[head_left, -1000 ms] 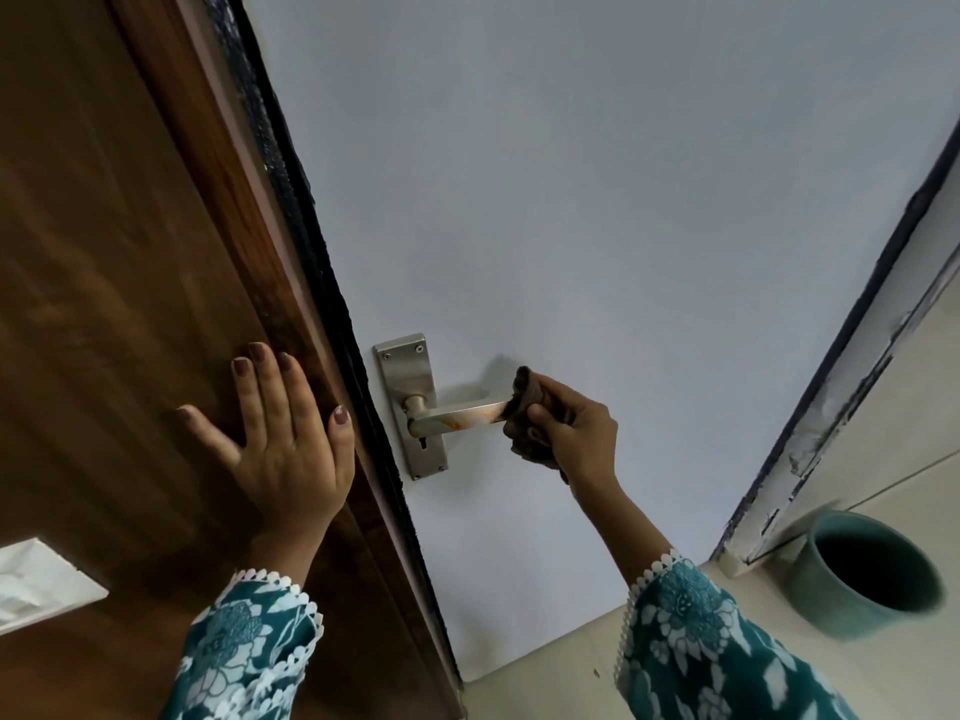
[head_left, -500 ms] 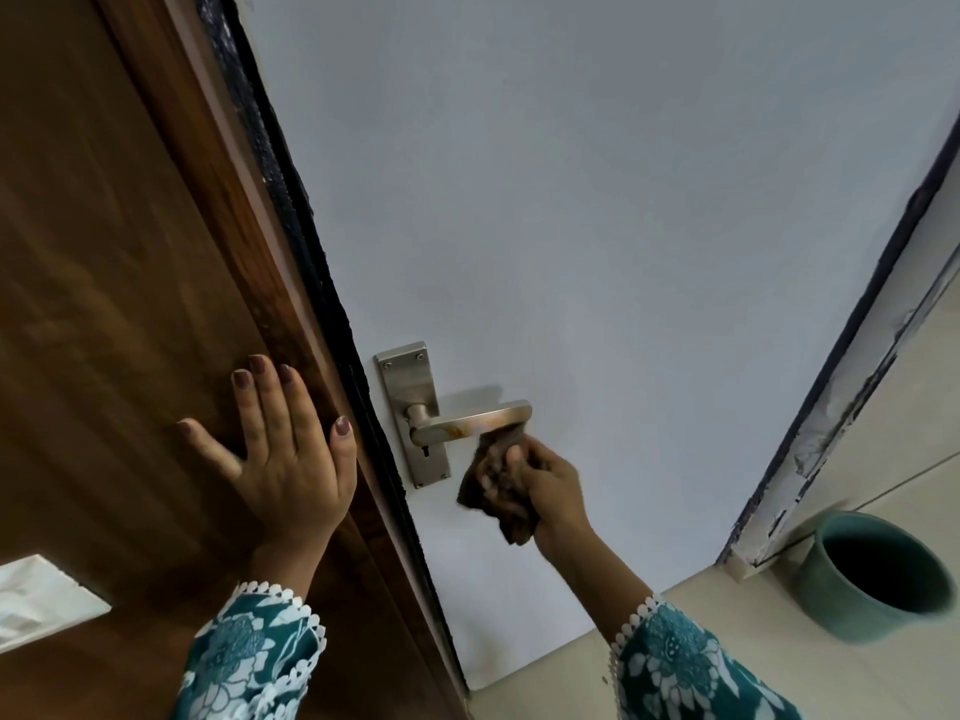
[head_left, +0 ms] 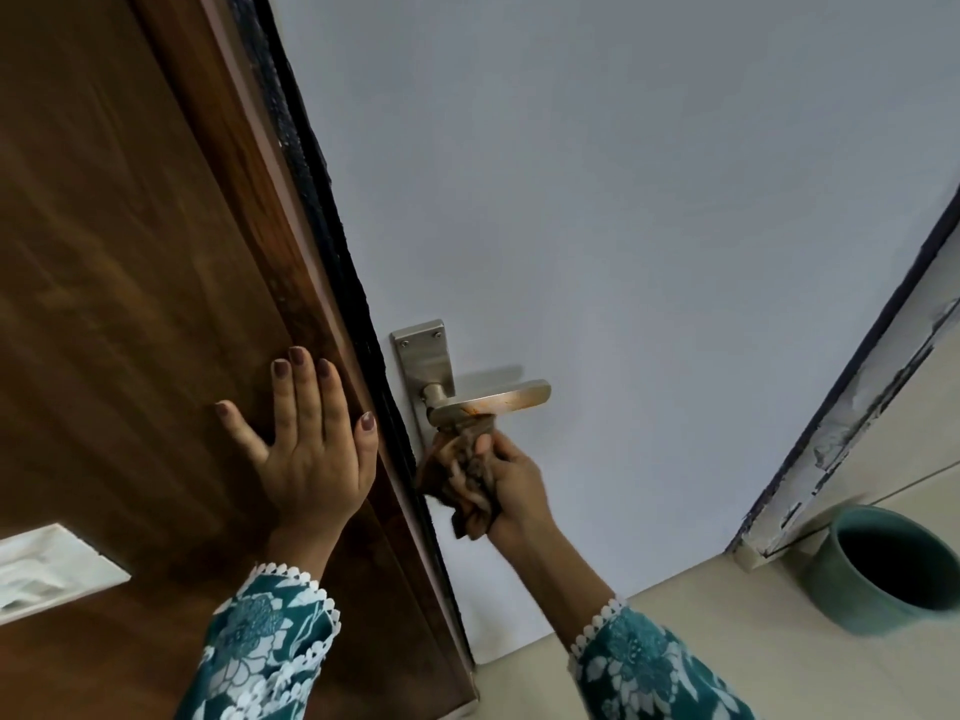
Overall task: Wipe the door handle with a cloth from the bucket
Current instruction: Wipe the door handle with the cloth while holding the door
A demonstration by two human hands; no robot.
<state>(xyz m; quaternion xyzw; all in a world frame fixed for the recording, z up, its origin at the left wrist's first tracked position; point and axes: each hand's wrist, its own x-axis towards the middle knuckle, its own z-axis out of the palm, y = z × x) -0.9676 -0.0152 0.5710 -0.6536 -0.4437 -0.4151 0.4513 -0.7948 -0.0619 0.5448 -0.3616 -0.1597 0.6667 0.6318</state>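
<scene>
A silver lever door handle with a rusty stain sticks out from its metal backplate on the pale door. My right hand is closed around a crumpled brown cloth, pressing it up against the underside of the lever near its pivot. My left hand lies flat with fingers spread on the brown wooden panel, holding nothing. A teal bucket stands on the floor at the lower right; its inside is dark.
A black strip runs along the door edge between the wood and the pale door. A chipped white frame rises by the bucket. A white switch plate sits low on the wood. Beige floor tiles lie below.
My right hand has moved the cloth from the lever's free end to beneath it, then left along the underside toward the pivot. My left hand stays flat on the wood.
</scene>
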